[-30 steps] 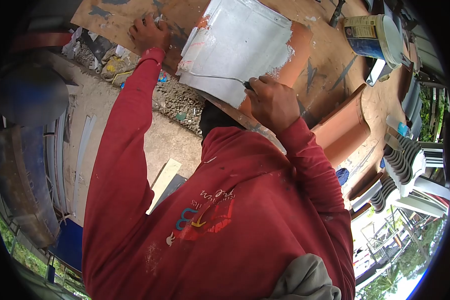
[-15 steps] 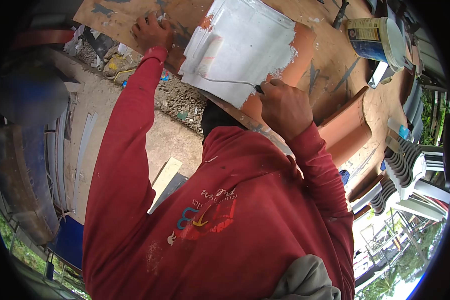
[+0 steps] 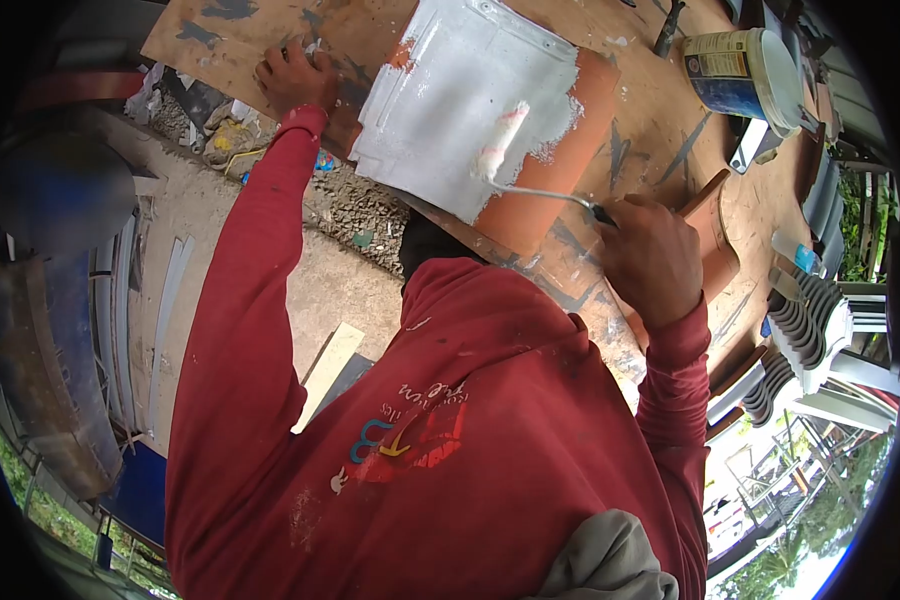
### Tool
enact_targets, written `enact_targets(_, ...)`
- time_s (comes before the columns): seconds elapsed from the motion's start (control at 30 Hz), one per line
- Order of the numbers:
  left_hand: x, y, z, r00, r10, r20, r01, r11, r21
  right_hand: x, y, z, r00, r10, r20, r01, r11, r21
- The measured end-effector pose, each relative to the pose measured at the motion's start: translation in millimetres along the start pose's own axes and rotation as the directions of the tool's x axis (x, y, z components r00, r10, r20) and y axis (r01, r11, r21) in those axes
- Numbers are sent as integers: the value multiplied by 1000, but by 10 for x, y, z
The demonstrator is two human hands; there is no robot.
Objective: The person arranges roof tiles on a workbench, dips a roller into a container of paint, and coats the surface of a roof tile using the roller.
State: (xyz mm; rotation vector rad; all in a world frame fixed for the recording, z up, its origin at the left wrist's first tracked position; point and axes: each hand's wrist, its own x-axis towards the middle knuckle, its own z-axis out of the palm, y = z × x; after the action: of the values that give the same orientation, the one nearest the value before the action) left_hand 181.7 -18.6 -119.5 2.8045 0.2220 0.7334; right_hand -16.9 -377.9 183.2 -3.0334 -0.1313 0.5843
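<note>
A flat terracotta roof tile [image 3: 425, 110] lies on a paint-smeared wooden board [image 3: 660, 130]. Wet white-grey paint coats most of it, while a strip along its right side stays bare orange. My right hand [image 3: 655, 255] is closed round the dark handle of a small paint roller [image 3: 502, 140]. The roller's white sleeve rests on the painted face near the orange strip, its wire frame running back to my fist. To the left of the tile, my left hand [image 3: 298, 78] lies on the board's edge with fingers spread.
A paint bucket [image 3: 735, 75] is at the upper right, with a white-bladed tool [image 3: 748, 147] beside it. A curved orange tile [image 3: 710, 240] lies behind my right hand. Stacked grey tiles [image 3: 800, 320] stand at far right. Gravel [image 3: 355, 205] and rubble border the board.
The roller has moved right across the tile, from its left side toward the orange strip. My right hand went right with it; my left hand stays nearly in place.
</note>
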Motion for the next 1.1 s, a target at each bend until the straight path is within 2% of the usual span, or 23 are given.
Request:
enact_targets(0.1, 5, 15, -30, 1000, 1, -2, -1, 1000, 4, 261, 47, 311, 995, -6, -96, 17, 994, 106)
enact_targets(0.17, -2, 12, -19, 1000, 2, -3, -2, 1000, 1, 367, 93, 517, 997, -6, -79, 13, 996, 92)
enact_targets(0.23, 33, -2, -28, 1000, -2, -2, 2, 1000, 6, 395, 52, 469, 998, -13, -58, 18, 997, 77)
enact_targets(0.33, -13, -13, -24, 1000, -3, 19, 2, 1000, 14, 181, 57, 242, 992, 30, -120, -25, 999, 44)
enact_targets(0.43, 6, -12, -13, 1000, -2, 22, 2, 1000, 15, 70, 147, 149, 953, 141, -269, -97, 981, 169)
enact_targets(0.57, 6, 4, -22, 1000, -5, 31, 4, 999, 31, 47, 293, 261, 965, 106, -238, -88, 992, 86)
enact_targets(0.63, 26, 5, -48, 999, -9, 46, 8, 999, 38, 67, 275, 387, 989, 47, -140, -40, 998, 52)
enact_targets(0.77, 11, 42, -64, 999, -12, 50, 10, 999, 32, 390, 151, 688, 987, -14, -160, 38, 988, 153)
enact_targets(0.93, 6, 23, -75, 999, 22, 27, -22, 999, 24, 895, -196, 689, 932, -127, -339, 229, 932, 280)
enact_targets(0.97, 4, 24, -70, 999, 8, 40, -10, 999, 33, 893, -172, 686, 931, -125, -342, 227, 933, 279)
enact_targets(1.03, 20, 30, -61, 999, -13, 51, 11, 999, 43, 867, -73, 686, 968, -103, -227, 158, 957, 243)
enact_targets(1.1, 11, 18, -58, 1000, 13, 13, -13, 1000, 20, 704, 153, 643, 996, -8, -88, 30, 968, 248)
